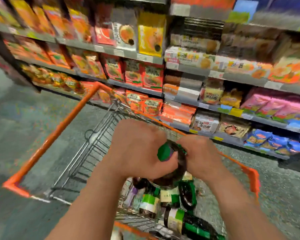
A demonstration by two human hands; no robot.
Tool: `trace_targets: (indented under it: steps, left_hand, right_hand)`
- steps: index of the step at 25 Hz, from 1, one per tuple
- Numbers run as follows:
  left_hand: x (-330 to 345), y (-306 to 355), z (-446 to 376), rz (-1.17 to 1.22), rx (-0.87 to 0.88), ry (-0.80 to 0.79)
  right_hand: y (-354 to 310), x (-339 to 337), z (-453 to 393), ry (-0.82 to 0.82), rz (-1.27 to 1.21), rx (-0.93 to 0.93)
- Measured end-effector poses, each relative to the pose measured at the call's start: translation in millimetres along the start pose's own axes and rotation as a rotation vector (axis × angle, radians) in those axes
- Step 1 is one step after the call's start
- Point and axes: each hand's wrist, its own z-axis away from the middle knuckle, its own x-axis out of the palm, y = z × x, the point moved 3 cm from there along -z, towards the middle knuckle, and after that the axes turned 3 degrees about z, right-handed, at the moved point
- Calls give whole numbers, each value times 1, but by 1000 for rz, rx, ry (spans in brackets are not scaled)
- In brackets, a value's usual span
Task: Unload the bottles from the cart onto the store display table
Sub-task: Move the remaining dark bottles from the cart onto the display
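A wire shopping cart (47,144) with an orange rim stands in front of me. Both my hands are over its near end, wrapped around one dark bottle (177,168) with a green cap. My left hand (137,146) grips the bottle's neck beside the cap. My right hand (201,156) holds it from the right side. Below them, several more dark bottles (170,205) with green and white labels lie in the cart's near part. The picture is blurred. No display table is in view.
Store shelves (180,70) packed with bags and boxes run across the back and right, close to the cart's far side. Grey floor (16,122) spreads to the left of the cart. The cart's far half holds nothing that I can see.
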Motion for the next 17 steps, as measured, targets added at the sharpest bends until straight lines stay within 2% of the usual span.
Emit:
trace_targets:
  steps: [2,5,7,11,13,17]
  left_hand:
    - [-45,-17,38,-62,-142,81]
    - [-113,-33,115,-229,-424,212]
    - [-154,-36,171,-312,-581,302]
    - [-235,-52,283,-474,-764,522]
    - [-276,-65,347,-585,-861,542]
    - [-337,-87,462,-696,-1089,478]
  right_hand:
    - [-58,-16,-15,59,132,-134]
    - [-154,-24,-27,62,161,-301]
    - [-226,-24,-31,66,106,-459]
    - [-373,-16,-32,107,-58,-738]
    - [-452,0,-27,77,-79,-862]
    - [-591,44,-12,65,-159,-1008]
